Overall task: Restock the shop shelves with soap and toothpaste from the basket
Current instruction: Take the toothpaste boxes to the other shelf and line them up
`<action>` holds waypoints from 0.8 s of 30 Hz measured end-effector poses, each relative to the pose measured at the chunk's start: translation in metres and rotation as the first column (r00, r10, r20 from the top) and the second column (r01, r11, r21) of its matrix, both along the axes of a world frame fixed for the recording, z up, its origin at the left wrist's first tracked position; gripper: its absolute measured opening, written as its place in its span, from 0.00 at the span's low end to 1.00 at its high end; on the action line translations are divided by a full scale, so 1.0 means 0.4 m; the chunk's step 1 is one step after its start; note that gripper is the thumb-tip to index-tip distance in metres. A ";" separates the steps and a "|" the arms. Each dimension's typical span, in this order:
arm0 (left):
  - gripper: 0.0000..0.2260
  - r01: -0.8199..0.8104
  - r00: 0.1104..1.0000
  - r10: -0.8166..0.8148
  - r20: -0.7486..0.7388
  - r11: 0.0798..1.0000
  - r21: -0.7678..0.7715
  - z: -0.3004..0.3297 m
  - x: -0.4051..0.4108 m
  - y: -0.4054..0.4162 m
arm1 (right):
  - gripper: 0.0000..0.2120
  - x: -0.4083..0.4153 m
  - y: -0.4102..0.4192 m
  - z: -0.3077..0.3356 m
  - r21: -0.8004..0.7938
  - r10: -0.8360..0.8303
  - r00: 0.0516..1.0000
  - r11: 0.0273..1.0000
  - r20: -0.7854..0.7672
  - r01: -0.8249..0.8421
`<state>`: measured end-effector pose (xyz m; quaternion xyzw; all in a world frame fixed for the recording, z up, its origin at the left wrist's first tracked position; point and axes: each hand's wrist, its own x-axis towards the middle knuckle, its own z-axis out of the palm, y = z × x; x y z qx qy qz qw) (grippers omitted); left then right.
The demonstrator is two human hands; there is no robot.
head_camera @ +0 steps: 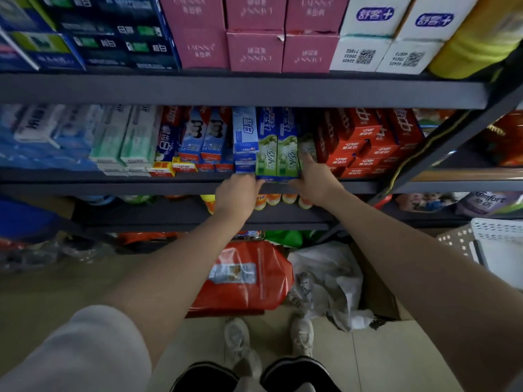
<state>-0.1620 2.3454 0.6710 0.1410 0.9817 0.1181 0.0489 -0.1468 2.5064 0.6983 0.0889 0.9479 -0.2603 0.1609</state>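
Two green-and-blue toothpaste boxes (277,148) lie side by side on the middle shelf (141,185), their ends at its front edge. My left hand (237,194) grips the near left corner of this pair, fingers curled at the box ends. My right hand (312,179) holds the right side of the pair, with a finger stretched up along another green box (308,147) beside it. Red toothpaste boxes (365,142) stand to the right, blue ones (245,137) to the left. The basket is not clearly in view.
The upper shelf carries pink boxes (254,49), dark blue boxes (113,38) and white boxes (387,38). On the floor lie a red bag (246,275), crumpled white plastic (328,278) and a cardboard box (376,292). A white perforated crate (492,239) stands at right.
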 end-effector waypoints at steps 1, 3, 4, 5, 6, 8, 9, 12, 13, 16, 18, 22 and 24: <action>0.18 -0.003 1.000 0.003 0.005 1.000 -0.001 -0.002 -0.006 0.004 | 0.31 -0.005 -0.001 -0.003 0.037 0.008 1.000 0.999 -0.001 -0.008; 0.19 0.002 1.000 -0.002 0.014 1.000 -0.014 -0.004 -0.014 0.013 | 0.27 -0.016 -0.002 0.000 0.119 0.005 1.000 0.993 0.002 -0.005; 0.20 0.002 1.000 -0.002 0.015 1.000 -0.020 -0.006 -0.018 0.018 | 0.25 -0.021 -0.002 0.002 0.168 -0.002 1.000 0.986 -0.001 0.002; 0.20 0.001 1.000 -0.001 0.014 1.000 -0.022 -0.009 -0.023 0.022 | 0.23 -0.025 -0.003 0.004 0.219 -0.004 1.000 0.976 -0.014 0.007; 0.20 0.000 1.000 0.000 0.007 1.000 -0.021 -0.011 -0.027 0.025 | 0.21 -0.028 -0.005 0.005 0.268 -0.006 1.000 0.963 -0.028 0.013; 0.20 -0.008 1.000 0.008 -0.009 1.000 0.002 -0.017 -0.034 0.030 | 0.19 -0.035 -0.010 0.000 0.335 -0.022 0.997 0.941 -0.069 0.044; 0.19 -0.013 1.000 0.013 -0.017 1.000 0.020 -0.019 -0.037 0.031 | 0.18 -0.036 -0.012 -0.006 0.346 -0.046 0.995 0.935 -0.092 0.075; 0.17 -0.001 0.999 0.002 -0.035 0.999 0.032 -0.025 -0.039 0.023 | 0.17 -0.027 -0.015 -0.022 0.305 -0.135 0.983 0.937 -0.128 0.168; 0.16 0.008 0.999 -0.007 -0.033 0.999 0.037 -0.029 -0.035 0.017 | 0.17 -0.018 -0.014 -0.026 0.278 -0.154 0.980 0.943 -0.127 0.184; 0.12 0.045 0.999 -0.045 0.003 0.996 0.073 -0.047 -0.006 -0.012 | 0.16 0.040 -0.002 -0.040 0.196 -0.176 0.977 0.961 -0.120 0.197; 0.10 0.144 0.986 -0.149 0.072 0.987 0.064 -0.055 0.029 -0.024 | 0.15 0.107 0.019 -0.061 0.141 -0.171 0.981 0.973 -0.098 0.183; 0.09 0.370 0.897 -0.372 0.238 0.928 0.056 -0.056 0.126 0.023 | 0.12 0.280 0.101 -0.106 0.138 -0.126 0.990 0.984 0.065 0.116; 0.11 0.433 0.857 -0.429 0.286 0.900 0.055 -0.058 0.178 0.086 | 0.11 0.353 0.166 -0.115 0.137 -0.135 0.983 0.983 0.122 0.118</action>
